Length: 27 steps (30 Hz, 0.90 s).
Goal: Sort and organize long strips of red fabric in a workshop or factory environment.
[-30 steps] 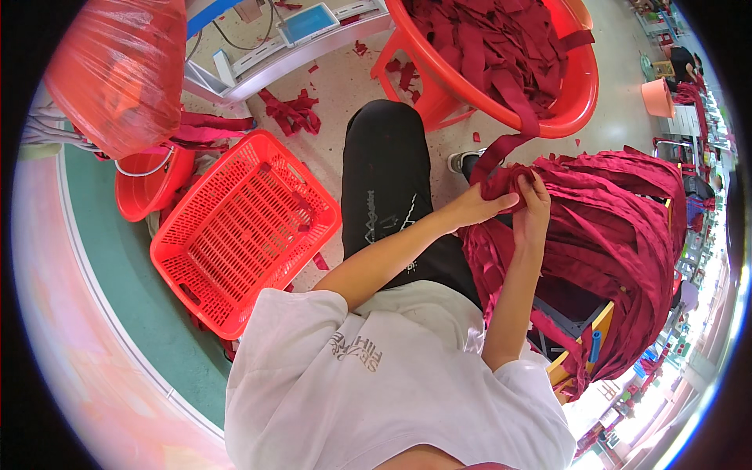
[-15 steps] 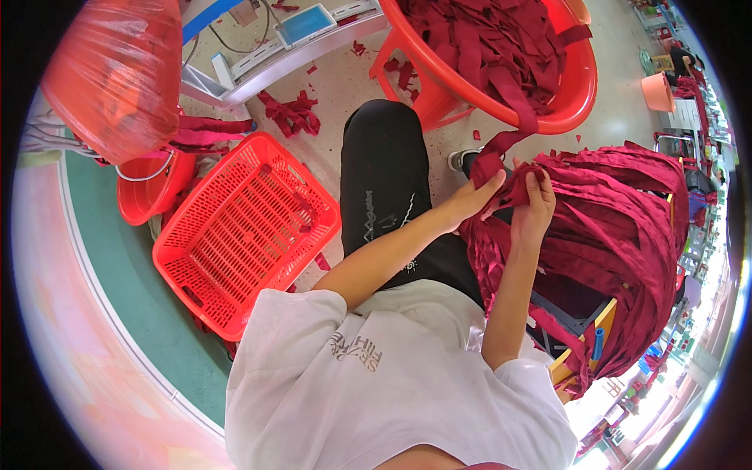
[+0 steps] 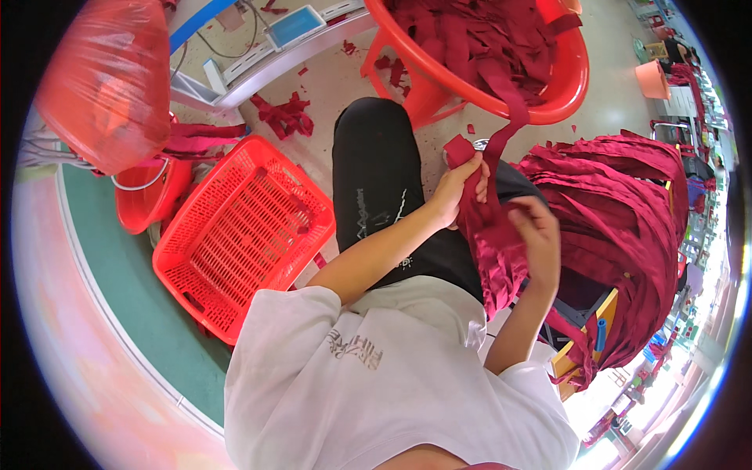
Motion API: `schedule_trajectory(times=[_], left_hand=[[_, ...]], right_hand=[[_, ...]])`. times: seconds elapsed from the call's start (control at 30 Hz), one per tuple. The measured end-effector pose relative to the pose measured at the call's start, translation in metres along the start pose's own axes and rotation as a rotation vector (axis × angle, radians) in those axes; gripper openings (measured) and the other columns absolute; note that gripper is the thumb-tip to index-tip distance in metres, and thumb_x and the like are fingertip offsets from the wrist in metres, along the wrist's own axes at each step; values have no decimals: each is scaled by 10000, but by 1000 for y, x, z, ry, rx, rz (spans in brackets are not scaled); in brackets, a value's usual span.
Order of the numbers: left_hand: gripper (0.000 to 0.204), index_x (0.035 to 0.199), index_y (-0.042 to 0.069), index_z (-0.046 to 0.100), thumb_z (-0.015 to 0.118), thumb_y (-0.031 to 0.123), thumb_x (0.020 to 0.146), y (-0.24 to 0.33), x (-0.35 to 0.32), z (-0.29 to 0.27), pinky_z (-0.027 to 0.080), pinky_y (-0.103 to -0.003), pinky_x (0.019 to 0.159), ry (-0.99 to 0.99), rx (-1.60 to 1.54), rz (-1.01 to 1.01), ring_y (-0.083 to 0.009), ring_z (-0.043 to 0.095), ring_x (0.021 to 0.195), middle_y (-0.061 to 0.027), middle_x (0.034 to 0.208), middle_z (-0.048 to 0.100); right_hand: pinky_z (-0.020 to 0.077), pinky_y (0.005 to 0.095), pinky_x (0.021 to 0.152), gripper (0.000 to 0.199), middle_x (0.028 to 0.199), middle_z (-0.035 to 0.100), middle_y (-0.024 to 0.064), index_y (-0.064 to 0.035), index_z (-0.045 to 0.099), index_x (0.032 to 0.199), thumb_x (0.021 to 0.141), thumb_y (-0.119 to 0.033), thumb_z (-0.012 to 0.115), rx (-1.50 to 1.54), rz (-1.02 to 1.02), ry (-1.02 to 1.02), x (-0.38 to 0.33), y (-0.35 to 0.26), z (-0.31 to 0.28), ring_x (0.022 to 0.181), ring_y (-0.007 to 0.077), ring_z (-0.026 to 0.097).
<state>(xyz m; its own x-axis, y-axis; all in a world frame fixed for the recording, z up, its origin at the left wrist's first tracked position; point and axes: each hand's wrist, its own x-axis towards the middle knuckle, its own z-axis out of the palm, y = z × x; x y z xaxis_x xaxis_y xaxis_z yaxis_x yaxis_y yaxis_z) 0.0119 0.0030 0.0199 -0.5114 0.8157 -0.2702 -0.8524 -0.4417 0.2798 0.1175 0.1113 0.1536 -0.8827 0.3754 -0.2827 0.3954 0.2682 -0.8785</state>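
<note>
Over the seated person's lap, the left hand (image 3: pixel 457 190) pinches a dark red cloth strip (image 3: pixel 501 141) trailing from the orange tub (image 3: pixel 576 74) (kept taut, likely), while the right hand (image 3: pixel 540 235) clasps the gathered bunch (image 3: pixel 493 251).

Basket (image 3: pixel 243 235) left of lap, tub (image 3: pixel 486 102) ahead, strip pile (image 3: pixel 619 227) right

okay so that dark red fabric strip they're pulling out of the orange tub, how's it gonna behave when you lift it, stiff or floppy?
Probably floppy: the fabric strip sags in a curve from the orange tub to the left hand. Likely light, since fingers alone hold it. It may snag, as it lies tangled among other strips, and bunches by the right hand.
</note>
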Motion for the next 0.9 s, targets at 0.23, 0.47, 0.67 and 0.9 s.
schedule_trajectory(times=[0.23, 0.47, 0.67, 0.9], left_hand=[[482, 760, 109, 545, 440, 515, 996, 0, -9, 13, 342, -223, 516, -89, 123, -122, -86, 432, 504, 15, 574, 465], [389, 1159, 91, 533, 734, 234, 858, 7, -17, 17, 453, -260, 676, -134, 432, -21, -92, 571, 800, 7, 935, 603], [483, 1258, 40, 501, 720, 112, 833, -7, -14, 14, 492, -317, 889, -100, 515, 87, -152, 585, 1037, -55, 1148, 589], [361, 1260, 46, 522, 622, 139, 925, -19, -8, 3, 471, -296, 904, 20, 316, 176, -132, 569, 1057, -44, 1157, 592]], right_hand=[[539, 300, 594, 196, 814, 670, 80, 9, 656, 1104, 941, -47, 563, 500, -16, 61, 37, 4, 27, 598, 194, 654], [480, 242, 775, 209, 903, 661, 43, 3, 698, 1089, 899, -33, 617, 424, -79, 221, 53, 10, 35, 809, 129, 627], [432, 226, 851, 204, 1015, 629, 39, -20, 726, 1057, 872, -33, 641, 382, -88, 143, 51, 4, 46, 931, 114, 582], [433, 230, 871, 253, 1033, 628, 36, 10, 623, 1155, 935, -114, 616, 268, -49, 83, 57, 11, 46, 996, 93, 561]])
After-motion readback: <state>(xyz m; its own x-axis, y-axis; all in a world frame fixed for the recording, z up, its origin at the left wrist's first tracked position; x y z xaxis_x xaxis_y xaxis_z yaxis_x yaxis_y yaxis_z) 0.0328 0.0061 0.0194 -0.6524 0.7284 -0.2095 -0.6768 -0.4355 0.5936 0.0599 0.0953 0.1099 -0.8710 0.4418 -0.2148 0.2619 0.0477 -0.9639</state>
